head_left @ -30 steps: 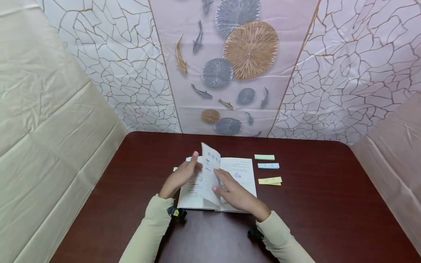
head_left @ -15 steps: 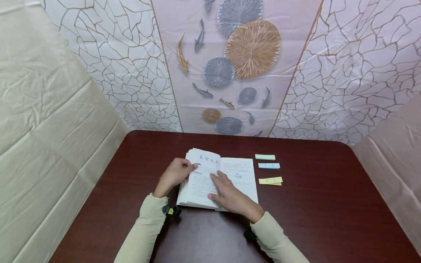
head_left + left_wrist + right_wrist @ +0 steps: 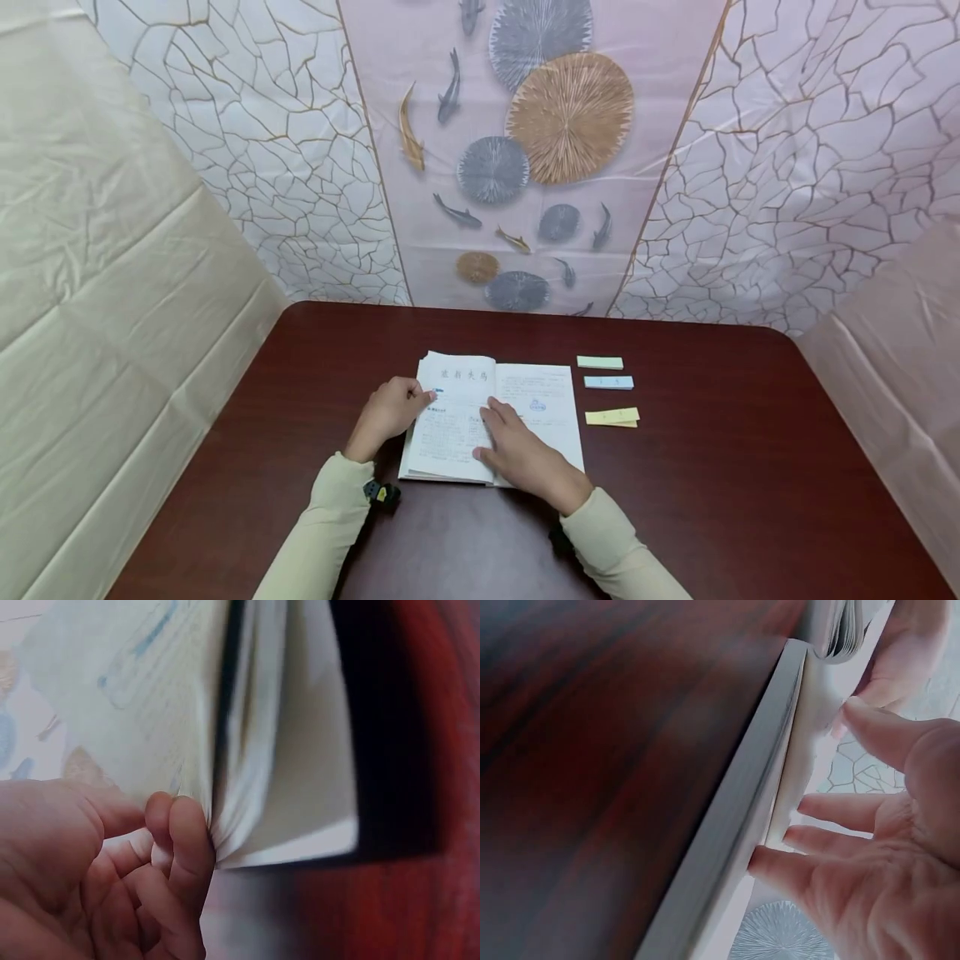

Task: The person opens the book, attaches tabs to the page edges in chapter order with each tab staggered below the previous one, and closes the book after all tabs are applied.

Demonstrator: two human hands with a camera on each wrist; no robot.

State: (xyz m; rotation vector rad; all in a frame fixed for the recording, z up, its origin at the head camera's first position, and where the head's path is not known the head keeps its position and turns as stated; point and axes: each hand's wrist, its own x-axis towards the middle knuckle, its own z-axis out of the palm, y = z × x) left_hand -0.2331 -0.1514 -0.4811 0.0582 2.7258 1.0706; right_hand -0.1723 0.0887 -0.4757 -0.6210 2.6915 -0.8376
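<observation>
An open book (image 3: 442, 450) with printed pages lies on the table before me. At its left edge my left hand (image 3: 386, 417) pinches the pages (image 3: 142, 697) between thumb and fingers; the left wrist view shows several leaves bunched there. My right hand (image 3: 532, 458) rests near the spine with its fingers fairly straight, the fingertips touching the paper. In the right wrist view, these fingers (image 3: 821, 866) lie against the page beside the thick page block (image 3: 727, 825).
Right of the book lie a green paper strip (image 3: 600, 362), a blue strip (image 3: 609, 382) and a yellow strip pair (image 3: 612, 416). The dark red-brown table (image 3: 712, 467) is bordered by a patterned cloth backdrop (image 3: 330, 183) and pale side cloths.
A raised leaf has turned over to the left and now lies nearly flat. The left hand has moved left and down with the page edge; the right hand stays near the spine.
</observation>
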